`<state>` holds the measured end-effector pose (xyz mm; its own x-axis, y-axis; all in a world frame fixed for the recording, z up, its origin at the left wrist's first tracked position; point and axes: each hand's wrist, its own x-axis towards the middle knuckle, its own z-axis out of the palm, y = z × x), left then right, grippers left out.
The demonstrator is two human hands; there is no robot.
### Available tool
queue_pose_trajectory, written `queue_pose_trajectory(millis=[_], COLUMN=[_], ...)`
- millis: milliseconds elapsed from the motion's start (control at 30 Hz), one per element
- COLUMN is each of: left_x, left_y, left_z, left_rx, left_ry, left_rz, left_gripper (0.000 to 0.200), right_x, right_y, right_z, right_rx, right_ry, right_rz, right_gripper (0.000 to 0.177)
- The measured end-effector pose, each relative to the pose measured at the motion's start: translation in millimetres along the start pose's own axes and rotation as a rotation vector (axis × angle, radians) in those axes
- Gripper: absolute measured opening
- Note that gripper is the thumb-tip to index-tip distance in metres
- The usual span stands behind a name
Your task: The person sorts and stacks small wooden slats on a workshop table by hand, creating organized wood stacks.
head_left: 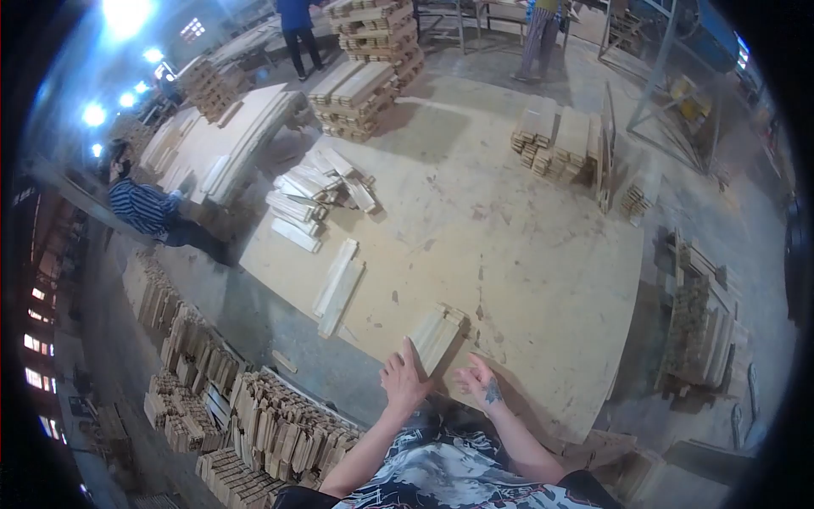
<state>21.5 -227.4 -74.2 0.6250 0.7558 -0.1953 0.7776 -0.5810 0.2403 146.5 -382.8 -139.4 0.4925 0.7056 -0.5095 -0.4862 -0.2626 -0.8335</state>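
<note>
Close in front of me, a small bundle of pale wooden slats [439, 332] lies on the large tan board [526, 280], side by side and pointing away. At the left side of its near end is my left hand [403, 382], index finger stretched out along the slats, apparently touching them without gripping. My right hand [477, 381] is just right of the near end, fingers apart and empty, a little away from the wood. Farther left, two longer slats [339, 288] lie next to each other near the board's edge.
A loose heap of slats [314, 195] lies beyond, with a tall stack [365, 76] behind it. More bundles [555, 140] stand at the far right. Dense rows of sticks [280, 424] fill the lower left. A person in a striped shirt [144, 208] is at the left; others stand farther back.
</note>
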Motion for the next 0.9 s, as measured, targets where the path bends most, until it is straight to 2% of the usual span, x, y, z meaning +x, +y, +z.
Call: queue_pose_trajectory(millis=[167,233,300,433,533,633,667,767,800,900], left_x=[-30.1,-40.0,-42.6,-33.3,-18.5,-10.9,-3.8,5.6,3.9,11.3], left_y=[-19.8,-27.8,-39.8,-69.5,-88.6,-104.6,-129.9,-177.0,-180.9,-207.9], left_z=[9.0,2.6,-1.1,-12.1,-30.0,-67.1,-40.6,-18.6,-39.8,-76.3], left_rx=[0.009,-0.012,-0.034,-0.186,-0.440,-1.202,-1.294,-1.349,-1.363,-1.344], left_ry=[0.063,0.027,0.010,-0.098,-0.297,-0.560,-0.607,-0.654,-0.657,-0.573], left_rz=[0.041,0.041,0.064,0.130,0.068,0.089,0.187,0.210,0.233,0.364], left_gripper=[0.124,0.123,0.122,0.122,0.116,0.111,0.107,0.109,0.110,0.109], right_x=[1.1,0.0,0.5,1.0,8.3,6.4,35.4,21.6,18.0,23.3], right_y=[-0.3,13.9,19.0,8.9,-6.3,-34.2,4.1,-35.3,-45.1,-57.3], right_z=[14.0,21.6,26.9,57.9,88.6,132.9,132.8,176.8,194.0,241.6], right_rx=[-0.034,-0.015,-0.087,-0.132,-0.120,0.118,0.172,0.260,0.335,0.211], right_ry=[-0.080,-0.092,-0.140,-0.150,-0.138,-0.078,-0.116,-0.067,-0.054,0.022], right_rz=[0.030,0.012,0.098,0.128,0.128,0.094,0.029,0.099,0.106,-0.078], right_gripper=[0.068,0.067,0.070,0.070,0.068,0.083,0.094,0.098,0.092,0.081])
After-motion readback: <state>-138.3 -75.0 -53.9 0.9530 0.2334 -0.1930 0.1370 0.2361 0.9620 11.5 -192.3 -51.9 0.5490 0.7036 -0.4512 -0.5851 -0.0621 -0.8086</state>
